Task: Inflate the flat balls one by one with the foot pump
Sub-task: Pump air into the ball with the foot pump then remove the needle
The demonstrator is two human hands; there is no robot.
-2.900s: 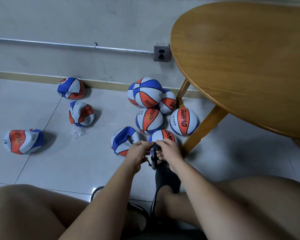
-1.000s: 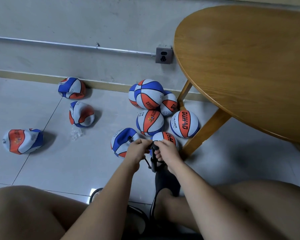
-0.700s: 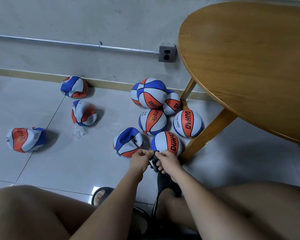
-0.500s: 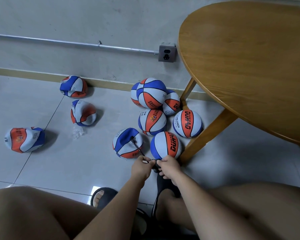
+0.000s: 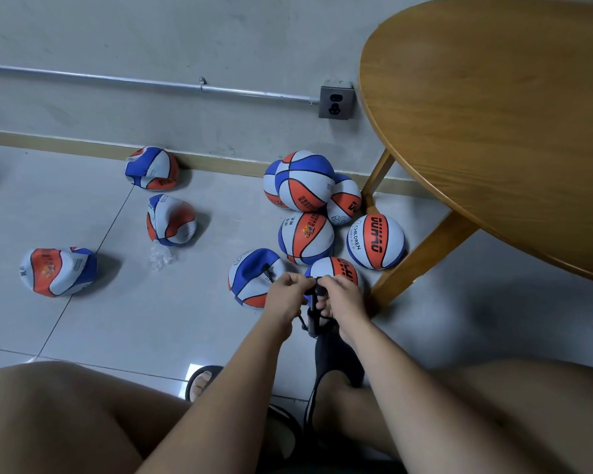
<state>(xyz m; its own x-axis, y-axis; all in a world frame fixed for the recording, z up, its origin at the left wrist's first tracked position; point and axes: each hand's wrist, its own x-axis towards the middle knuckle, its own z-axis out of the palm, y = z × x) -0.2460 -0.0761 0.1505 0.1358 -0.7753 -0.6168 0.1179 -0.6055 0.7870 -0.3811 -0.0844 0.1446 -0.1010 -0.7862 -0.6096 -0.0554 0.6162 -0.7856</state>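
Note:
My left hand (image 5: pixel 286 291) and my right hand (image 5: pixel 340 295) both grip the T-handle at the top of a black pump (image 5: pixel 313 321), raised above the floor. My sandalled right foot stands on the pump's base. A thin black hose runs from the pump to a partly filled blue, white and orange ball (image 5: pixel 254 277) just left of my hands. A rounder ball (image 5: pixel 336 270) sits right behind my hands. Three crumpled flat balls lie to the left: (image 5: pixel 58 271), (image 5: pixel 170 220), (image 5: pixel 151 168).
Several inflated balls (image 5: pixel 305 181) are piled against the wall beside a round wooden table (image 5: pixel 493 107) and its slanted leg (image 5: pixel 421 256). A crumpled clear plastic wrapper (image 5: pixel 161 258) lies on the grey tiles. A wall socket (image 5: pixel 335 103) and metal conduit run along the wall.
Both hands pushed the pump handle down over the last second, then drew it back up to its raised position. The balls have stayed where they were.

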